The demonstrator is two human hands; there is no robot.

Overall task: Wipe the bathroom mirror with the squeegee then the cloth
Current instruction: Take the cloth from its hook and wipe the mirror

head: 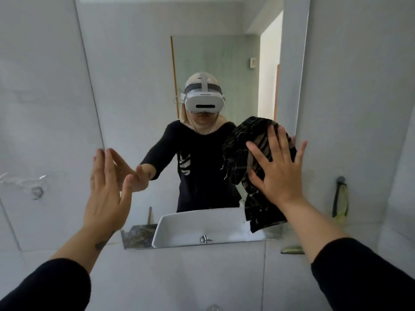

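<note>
The frameless mirror hangs on the grey tiled wall straight ahead. My right hand is spread flat on a dark checked cloth and presses it against the lower right part of the glass; a loose end of the cloth hangs down towards the mirror's bottom edge. My left hand is flat, holds nothing, and touches the mirror near its left edge at mid height. A yellow-green and black tool, possibly the squeegee, hangs from a hook on the right wall.
The mirror reflects a white sink with a chrome tap, a person wearing a headset, and a doorway behind. A clear wall hook sits on the left tiles. A small green-black item lies at the mirror's lower right corner.
</note>
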